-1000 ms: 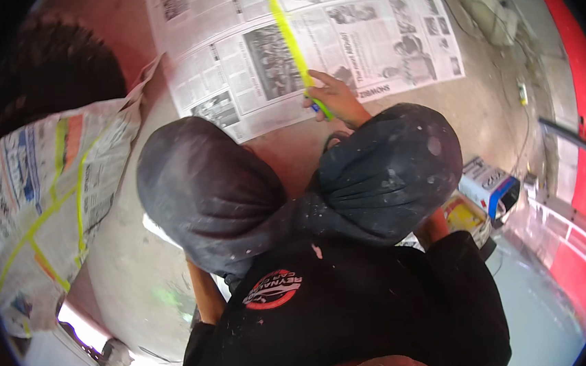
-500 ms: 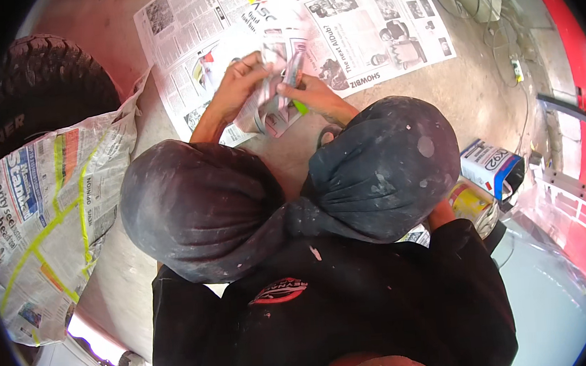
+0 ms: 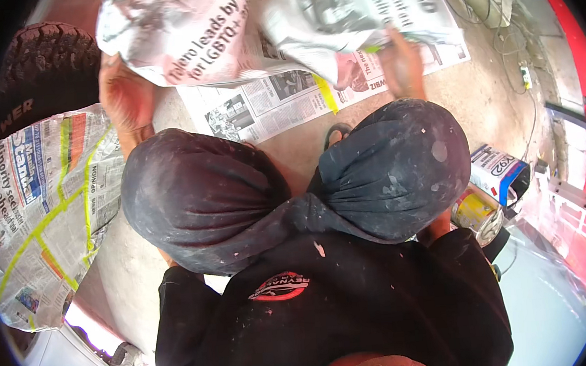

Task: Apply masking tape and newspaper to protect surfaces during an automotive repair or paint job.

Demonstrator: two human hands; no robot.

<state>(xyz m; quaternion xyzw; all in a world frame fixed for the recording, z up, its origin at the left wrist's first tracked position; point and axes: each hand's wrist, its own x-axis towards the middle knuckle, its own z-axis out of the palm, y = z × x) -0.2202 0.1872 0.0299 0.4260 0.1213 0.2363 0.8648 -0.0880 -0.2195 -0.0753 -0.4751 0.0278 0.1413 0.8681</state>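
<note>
A large newspaper sheet (image 3: pixel 192 36) is spread in the air in front of my knees, its surface partly smeared by motion. At its left edge my left hand (image 3: pixel 124 93) is closed on the paper, some fingers hidden behind it. My right hand (image 3: pixel 402 64), blurred, pinches the near right edge, where a bit of yellow-green shows. Beneath the raised sheet, more newspaper (image 3: pixel 263 109) lies flat on the floor, with a strip of yellow-green tape (image 3: pixel 326 92) across it.
To the left, a black knobby tire (image 3: pixel 43 72) stands by newspaper masking (image 3: pixel 47 202) joined with yellow-green tape. On the right are a white and blue can (image 3: pixel 495 167), a yellow tin (image 3: pixel 474 208) and cables (image 3: pixel 502 36). My bent knees (image 3: pixel 201 197) frame the near floor.
My hands have moved apart, the left one leftward and the right one rightward. Crumpled paper between them is now a wide, lifted sheet covering much of the floor newspaper.
</note>
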